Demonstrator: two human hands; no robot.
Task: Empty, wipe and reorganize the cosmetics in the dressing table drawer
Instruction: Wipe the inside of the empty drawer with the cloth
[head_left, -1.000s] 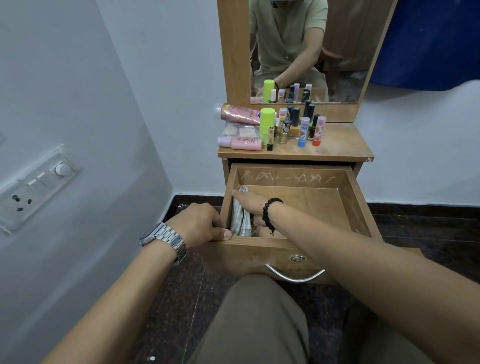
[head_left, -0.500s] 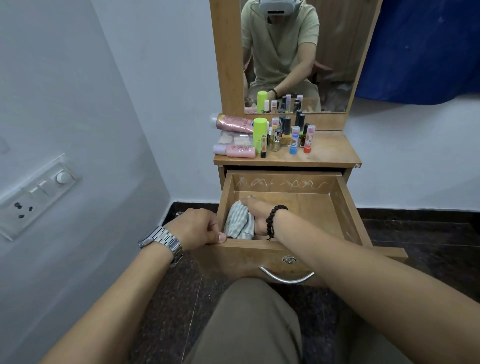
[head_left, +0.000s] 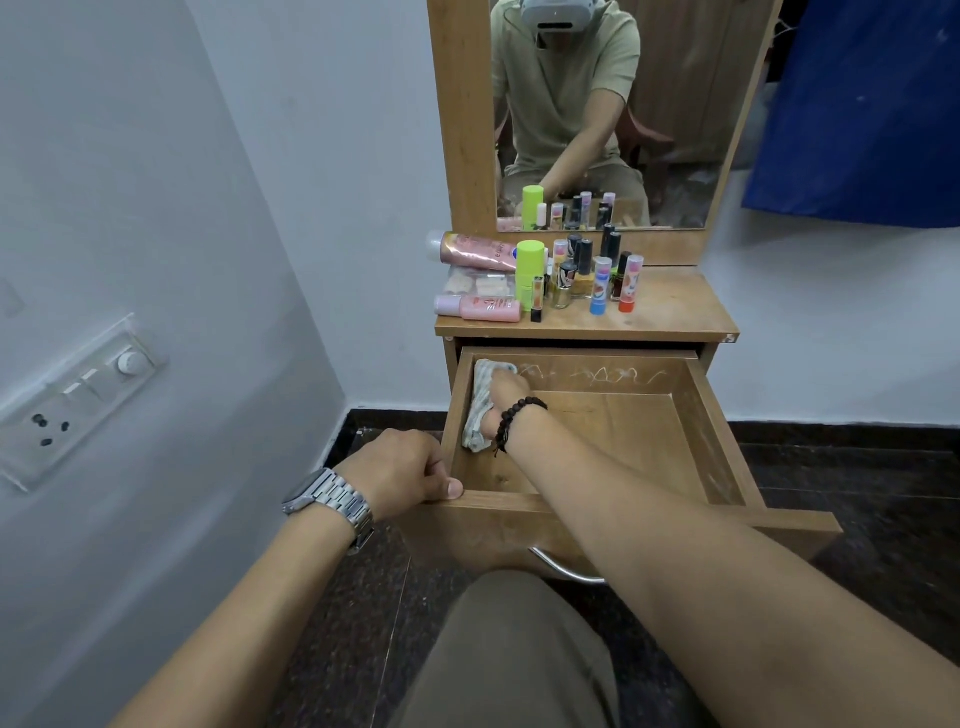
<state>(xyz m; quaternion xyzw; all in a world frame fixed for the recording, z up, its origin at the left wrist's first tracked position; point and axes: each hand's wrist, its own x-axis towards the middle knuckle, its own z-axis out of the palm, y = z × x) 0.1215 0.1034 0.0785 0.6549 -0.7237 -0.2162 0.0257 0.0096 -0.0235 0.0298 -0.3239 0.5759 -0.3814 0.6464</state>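
Observation:
The wooden drawer (head_left: 717, 447) is pulled out, with only a cloth inside it. My right hand (head_left: 503, 402), with a black bead bracelet at the wrist, presses a pale striped cloth (head_left: 480, 400) against the drawer's far left corner. My left hand (head_left: 402, 473), with a steel watch on the wrist, grips the drawer's front left corner, thumb on the rim. Several cosmetics (head_left: 558, 275) stand and lie on the dressing table top (head_left: 670, 312): a lime green bottle (head_left: 530, 273), two pink tubes lying down, small nail polish bottles and lip balms.
White scribble marks (head_left: 602, 373) run along the drawer's back wall. A mirror (head_left: 613, 114) rises behind the tabletop. A metal handle (head_left: 563, 569) hangs on the drawer front above my knee. A white wall with a switch panel (head_left: 67, 405) stands close on the left.
My right hand has slid the cloth from the drawer's near left part up to the far left corner. My left hand has kept its hold on the front corner.

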